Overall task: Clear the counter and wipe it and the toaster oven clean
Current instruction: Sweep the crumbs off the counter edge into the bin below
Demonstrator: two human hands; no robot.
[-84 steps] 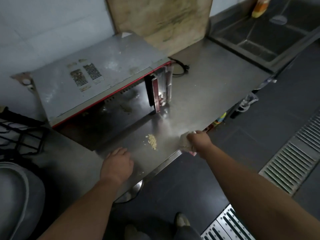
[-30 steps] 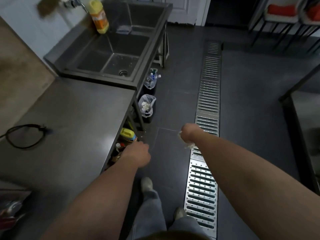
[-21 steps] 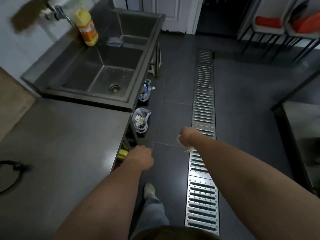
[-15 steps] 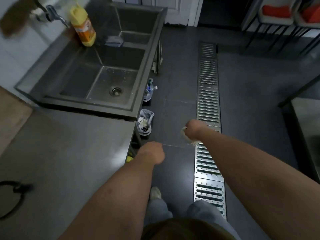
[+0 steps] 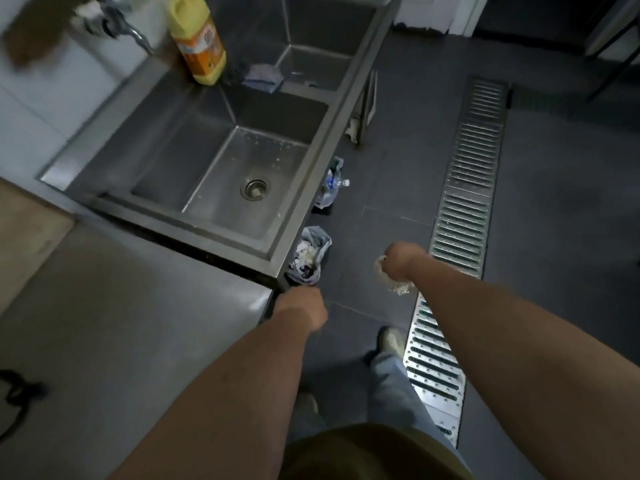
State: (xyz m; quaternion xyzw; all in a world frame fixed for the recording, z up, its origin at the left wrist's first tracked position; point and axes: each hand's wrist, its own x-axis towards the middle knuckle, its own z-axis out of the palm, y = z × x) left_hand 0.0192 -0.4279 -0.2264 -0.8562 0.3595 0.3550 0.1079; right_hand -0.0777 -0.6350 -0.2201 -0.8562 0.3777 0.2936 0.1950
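While my right hand [image 5: 401, 259] was fisted around the pale rag [image 5: 393, 280], a limp, light wad trailing below the knuckles over the dark floor, my left hand [image 5: 304, 308] hung curled into a closed fist just off the counter [image 5: 138, 323] corner, and I couldn't tell whether it held anything. I judged the rag soft enough to bunch anywhere, best gripped at its bulk so no crumbs shook loose. Just beyond the left hand sat the bagged bin [image 5: 310, 256] under the sink [image 5: 221, 174] edge.
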